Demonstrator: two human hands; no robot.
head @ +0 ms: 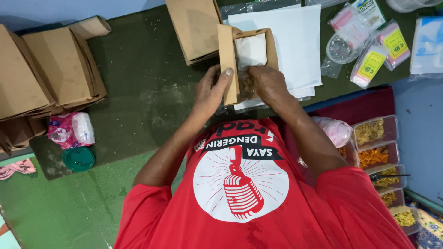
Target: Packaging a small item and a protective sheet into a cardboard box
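An open brown cardboard box (228, 55) lined with white paper (251, 50) rests on the dark green mat. My left hand (210, 91) grips the box's left wall with the thumb on its edge. My right hand (267, 82) reaches into the near end of the box and pinches a small clear packet of brown food (246, 85). Both forearms come up from my red printed shirt (240, 193).
Stacked brown boxes (46, 69) lie at the left, one more box (194, 27) behind the open one. White paper sheets (295, 41) and small plastic packets (369, 46) sit at the right. Clear tubs of yellow and orange food (376, 147) line the right side. A green lid (78, 158) lies at the left.
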